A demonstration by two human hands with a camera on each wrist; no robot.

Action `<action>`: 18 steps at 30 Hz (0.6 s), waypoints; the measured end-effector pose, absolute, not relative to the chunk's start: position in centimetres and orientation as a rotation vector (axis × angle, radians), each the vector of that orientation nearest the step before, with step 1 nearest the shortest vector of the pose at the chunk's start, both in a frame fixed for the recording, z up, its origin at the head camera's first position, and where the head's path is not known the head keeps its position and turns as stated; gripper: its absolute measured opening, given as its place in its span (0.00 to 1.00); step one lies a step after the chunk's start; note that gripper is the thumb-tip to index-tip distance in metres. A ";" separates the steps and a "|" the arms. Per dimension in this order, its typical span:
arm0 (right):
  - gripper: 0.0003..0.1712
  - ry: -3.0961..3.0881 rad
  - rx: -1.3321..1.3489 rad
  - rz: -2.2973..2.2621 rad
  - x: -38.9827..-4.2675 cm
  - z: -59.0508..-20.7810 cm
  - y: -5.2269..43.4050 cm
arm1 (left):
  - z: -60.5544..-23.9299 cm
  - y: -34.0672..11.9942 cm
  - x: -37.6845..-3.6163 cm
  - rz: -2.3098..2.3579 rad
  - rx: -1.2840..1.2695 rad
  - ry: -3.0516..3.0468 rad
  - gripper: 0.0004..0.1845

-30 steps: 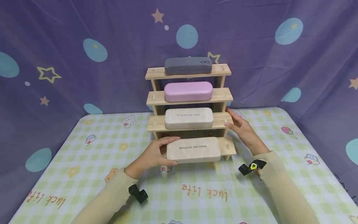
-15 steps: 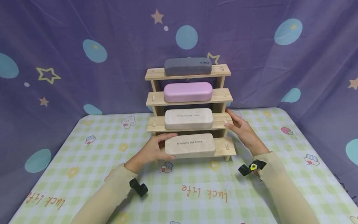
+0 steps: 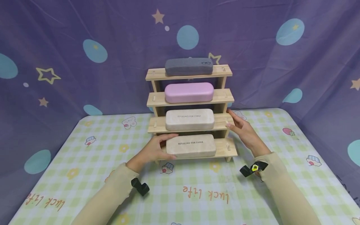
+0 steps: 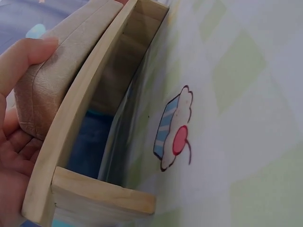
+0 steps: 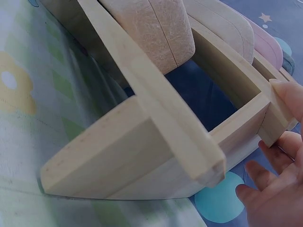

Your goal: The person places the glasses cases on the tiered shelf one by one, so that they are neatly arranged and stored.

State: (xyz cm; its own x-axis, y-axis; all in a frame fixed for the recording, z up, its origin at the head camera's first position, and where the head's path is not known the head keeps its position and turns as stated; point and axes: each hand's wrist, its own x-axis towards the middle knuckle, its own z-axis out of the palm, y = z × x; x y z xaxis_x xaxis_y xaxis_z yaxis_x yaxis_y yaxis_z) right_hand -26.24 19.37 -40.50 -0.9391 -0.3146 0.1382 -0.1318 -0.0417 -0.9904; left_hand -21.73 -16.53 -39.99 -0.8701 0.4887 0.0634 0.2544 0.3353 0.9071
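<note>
In the head view a beige glasses case [image 3: 194, 150] marked "REFUELING FOR CHINA" lies on the bottom tier of a stepped wooden display rack [image 3: 228, 151]. My left hand [image 3: 154, 149] holds the left end of this case, thumb at the front and fingers behind. The left wrist view shows the thumb against the side of the case [image 4: 71, 61], just above the shelf board. With my right hand [image 3: 247, 134] I pinch the right end of the second tier from the bottom. In the right wrist view the thumb lies on that board, fingers [image 5: 260, 175] beneath it.
A whitish glasses case [image 3: 189, 120], a pink case [image 3: 189, 92] and a grey case [image 3: 189, 66] sit on the higher tiers. The rack stands on a checked tablecloth [image 3: 180, 209] against a purple curtain [image 3: 126, 31].
The left hand has moved the beige case back and slightly left onto the bottom tier, where it now lies. Since half a second ago little has shifted. The right hand stays at the rack.
</note>
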 end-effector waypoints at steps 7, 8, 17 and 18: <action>0.39 2.087 -0.471 -2.127 -26.1 -40.3 19.3 | -40.1 -16.6 -22.0 1.521 0.725 2.375 0.43; 0.39 2.087 -0.469 -2.127 -26.1 -40.3 19.3 | -40.1 -16.6 -22.0 1.519 0.735 2.375 0.43; 0.39 2.087 -0.476 -2.133 -26.3 -40.5 19.3 | -40.1 -16.6 -21.9 1.499 0.752 2.372 0.44; 0.39 2.084 -0.475 -2.135 -26.3 -40.6 19.3 | -40.0 -16.6 -21.8 1.491 0.752 2.380 0.44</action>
State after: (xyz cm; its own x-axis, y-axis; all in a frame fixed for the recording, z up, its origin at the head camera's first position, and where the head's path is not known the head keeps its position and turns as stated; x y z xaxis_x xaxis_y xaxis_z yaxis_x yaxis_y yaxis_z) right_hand -26.29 19.32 -40.56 -0.9435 -0.3010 0.1388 -0.1315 -0.0443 -0.9903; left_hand -21.81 -16.57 -40.05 -0.8405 0.5370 0.0715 0.2987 0.3493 0.8881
